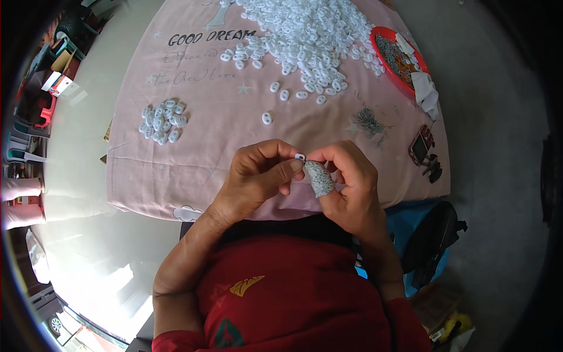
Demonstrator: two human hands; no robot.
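My left hand [249, 179] pinches a small white oval piece with two dark holes [300, 157] between thumb and forefinger, just above the table's near edge. Pressed up against the same piece are the thumb and forefinger of my right hand [355, 185], closed together. A grey speckled fabric sleeve [320, 179] covers the right thumb. Whatever thin thing those right fingertips grip is too small to make out. Beyond my hands lies one loose white oval piece [267, 118]. To the right is a small heap of thin grey metal pins [369, 122].
A big heap of white oval pieces [311, 35] covers the far part of the pink cloth [205, 129]. Left sits a smaller pile [162, 121]. A red tray [399, 88] with metal pins and white cloths stands far right. Nearer is a dark red device [421, 145].
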